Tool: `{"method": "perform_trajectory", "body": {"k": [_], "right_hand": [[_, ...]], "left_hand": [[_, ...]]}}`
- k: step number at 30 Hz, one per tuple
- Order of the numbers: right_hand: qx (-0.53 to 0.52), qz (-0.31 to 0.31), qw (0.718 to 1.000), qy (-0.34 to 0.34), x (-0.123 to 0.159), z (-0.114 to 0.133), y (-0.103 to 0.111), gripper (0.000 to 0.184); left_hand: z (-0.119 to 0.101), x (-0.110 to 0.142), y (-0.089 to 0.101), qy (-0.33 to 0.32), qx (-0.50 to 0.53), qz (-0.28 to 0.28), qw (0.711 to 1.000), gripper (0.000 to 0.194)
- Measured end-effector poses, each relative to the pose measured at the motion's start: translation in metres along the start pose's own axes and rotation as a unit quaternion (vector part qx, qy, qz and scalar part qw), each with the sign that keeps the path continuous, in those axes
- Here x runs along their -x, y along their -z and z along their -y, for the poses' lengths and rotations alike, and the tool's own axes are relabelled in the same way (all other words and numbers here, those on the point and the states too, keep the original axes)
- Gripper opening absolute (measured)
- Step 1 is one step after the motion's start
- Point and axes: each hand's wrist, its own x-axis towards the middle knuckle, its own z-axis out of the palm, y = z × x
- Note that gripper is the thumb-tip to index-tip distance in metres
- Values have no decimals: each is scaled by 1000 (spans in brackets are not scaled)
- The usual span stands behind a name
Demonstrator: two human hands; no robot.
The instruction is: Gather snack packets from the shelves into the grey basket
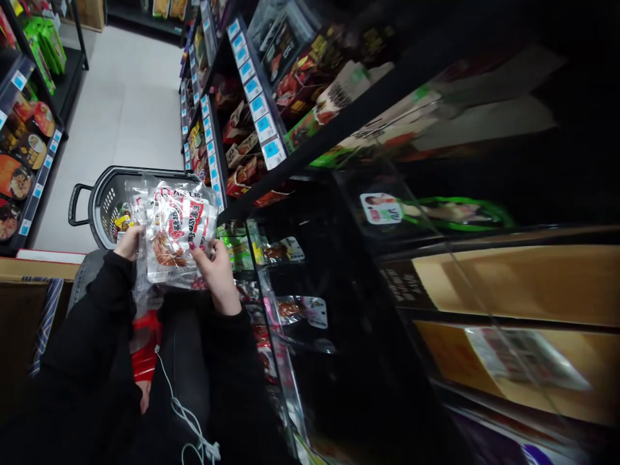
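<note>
The left hand (128,243) and right hand (219,274) hold packets (177,232) between them, partly hiding the basket (109,206); a shelf (295,166) stands right of it.

A grocery shop aisle (126,97): right of the right hand (217,274), black shelving (314,143) bears price labels (258,105) and packaged foods (246,175); a shopping basket (103,213) stands beyond the left hand (128,243).

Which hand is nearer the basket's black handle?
Left. The left hand appears below and right of the handle; the right hand is farther right, at the right edge of the packets.
</note>
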Motion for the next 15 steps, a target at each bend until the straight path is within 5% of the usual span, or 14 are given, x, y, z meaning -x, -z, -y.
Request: {"method": "perform_trajectory", "body": {"k": [9, 15], "right_hand": [[9, -69, 997, 29, -6, -9, -3, 37], [-175, -22, 984, 21, -7, -16, 1, 27]], "left_hand": [[0, 1, 0, 8, 1, 44, 999, 33], [-2, 1, 1, 32, -20, 36, 999, 26]]}}
